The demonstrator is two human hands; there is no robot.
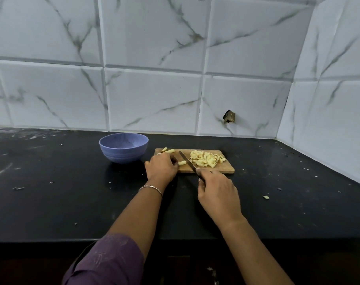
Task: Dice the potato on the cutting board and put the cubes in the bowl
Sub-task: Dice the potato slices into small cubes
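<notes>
While right grip (218, 194) clasps knife (186, 160), left grip (160, 166) pinches potato strip (182, 163)

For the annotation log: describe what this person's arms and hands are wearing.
The left hand has a thin metallic bracelet at the wrist and what looks like a ring on one finger. A purple sleeve with a faint pale pattern covers the upper left arm. The right hand and forearm show no sleeve or jewellery.

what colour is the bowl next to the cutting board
The bowl is a muted blue-purple, seen in the head view.
</notes>
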